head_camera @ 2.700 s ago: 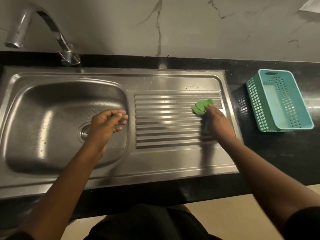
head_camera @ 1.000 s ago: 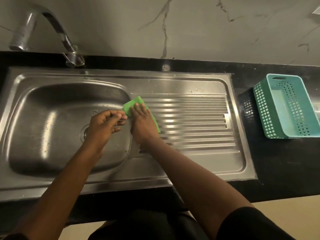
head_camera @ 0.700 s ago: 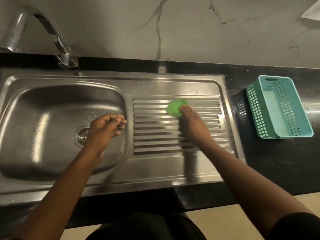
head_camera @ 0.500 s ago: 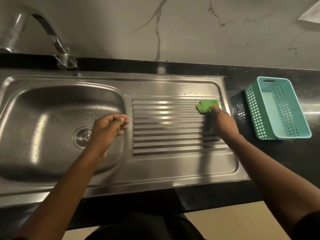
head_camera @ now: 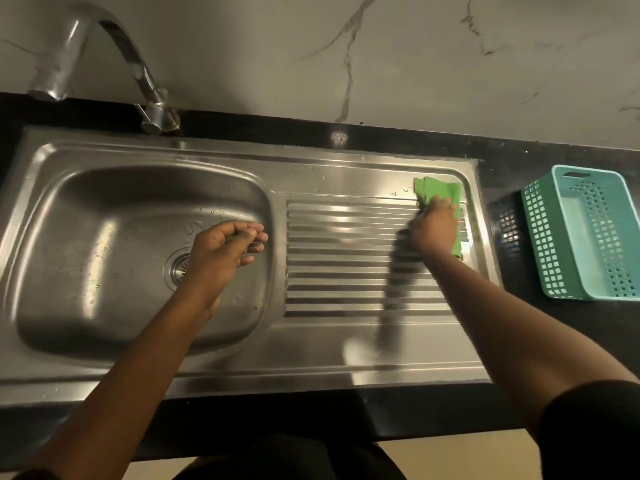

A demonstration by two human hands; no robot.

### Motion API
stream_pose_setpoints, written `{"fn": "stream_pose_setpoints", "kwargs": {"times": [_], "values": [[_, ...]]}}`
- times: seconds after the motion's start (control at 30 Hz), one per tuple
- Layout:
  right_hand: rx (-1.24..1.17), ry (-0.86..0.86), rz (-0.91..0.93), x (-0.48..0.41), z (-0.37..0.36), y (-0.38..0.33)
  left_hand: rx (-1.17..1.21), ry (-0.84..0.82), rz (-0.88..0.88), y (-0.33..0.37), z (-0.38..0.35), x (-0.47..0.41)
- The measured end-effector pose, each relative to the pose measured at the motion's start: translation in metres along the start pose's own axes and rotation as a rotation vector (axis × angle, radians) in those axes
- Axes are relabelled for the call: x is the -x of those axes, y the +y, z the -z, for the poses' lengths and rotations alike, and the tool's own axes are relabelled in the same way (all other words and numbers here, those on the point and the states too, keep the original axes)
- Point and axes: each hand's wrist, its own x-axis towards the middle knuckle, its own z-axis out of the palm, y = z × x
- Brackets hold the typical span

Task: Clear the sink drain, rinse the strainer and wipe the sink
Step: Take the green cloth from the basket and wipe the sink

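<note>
View from above of one steel sink set in a black counter, with a marbled wall behind. The sink had one basin on the left and one ribbed drainboard on the right. A single round strainer sat in the drain at the basin floor, partly hidden by the left hand. That hand hovered over the basin's right side, fingers loosely curled toward the thumb, with nothing visible in it. The right hand pressed one green cloth down at the drainboard's far right corner, fingers laid over its top (the cloth stuck out past the fingertips and along the hand's right side, close to the sink's raised rim). The ribs between the two hands lay bare and open. One curved faucet rose from the back edge above the basin. One teal slotted basket stood on the counter just beyond the sink's right edge, apart from the cloth.
</note>
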Motion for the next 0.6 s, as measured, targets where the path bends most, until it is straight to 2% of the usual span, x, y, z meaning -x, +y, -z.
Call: {"fn": "stream_pose_setpoints", "kwargs": {"times": [0.13,0.3,0.37,0.43,0.53,0.6], "values": [[0.089,-0.039,0.147,0.032,-0.024,-0.056,0.009,0.009,0.006,-0.003,0.006,-0.001],[-0.003,-0.181,0.454,0.104,-0.054,-0.151,0.017,0.026,0.025,-0.005,0.015,0.003],[-0.029,-0.222,0.504,0.121,-0.062,-0.175,0.005,0.048,0.02,-0.007,0.019,0.005],[-0.027,-0.265,0.554,0.121,-0.063,-0.175,-0.002,0.056,0.015,-0.009,0.022,0.004],[0.066,-0.301,0.796,0.097,-0.053,-0.146,-0.007,0.044,0.027,-0.012,0.018,0.004],[0.089,-0.314,0.84,0.077,-0.04,-0.118,-0.008,0.031,0.039,-0.013,0.014,0.004]]}}
